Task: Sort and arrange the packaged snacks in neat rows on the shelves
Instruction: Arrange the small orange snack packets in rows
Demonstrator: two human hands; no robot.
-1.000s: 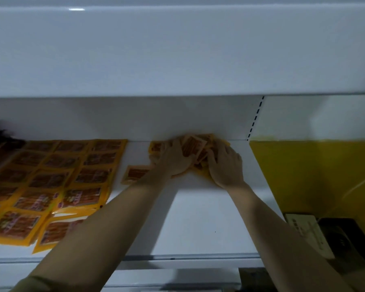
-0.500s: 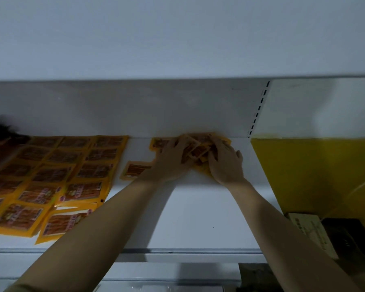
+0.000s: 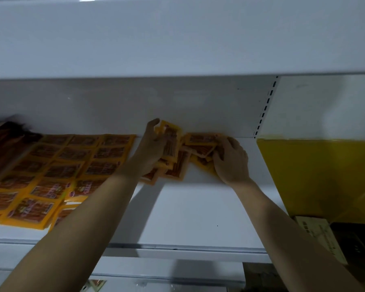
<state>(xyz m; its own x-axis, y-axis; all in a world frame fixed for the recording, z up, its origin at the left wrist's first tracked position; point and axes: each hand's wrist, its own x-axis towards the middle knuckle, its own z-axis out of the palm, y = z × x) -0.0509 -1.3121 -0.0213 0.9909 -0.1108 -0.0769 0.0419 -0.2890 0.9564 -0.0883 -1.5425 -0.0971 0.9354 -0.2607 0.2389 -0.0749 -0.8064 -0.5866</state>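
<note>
Orange snack packets [image 3: 72,165] lie in neat rows on the left half of the white shelf [image 3: 188,218]. At the back middle sits a loose pile of the same packets [image 3: 177,165]. My left hand [image 3: 151,146] grips a tilted stack of packets [image 3: 171,140] lifted off the pile. My right hand [image 3: 230,161] rests on the pile's right side, its fingers curled round packets [image 3: 200,141] there.
A dark brown batch of packets [image 3: 6,138] lies at the far left. A yellow panel [image 3: 316,175] bounds the shelf on the right, with boxes [image 3: 316,230] below it. Another white shelf [image 3: 177,39] hangs overhead. The front right of the shelf is bare.
My left hand has raised a stack of packets off the pile and tilted it up. The pile has spread toward the front. My right hand shifted slightly right.
</note>
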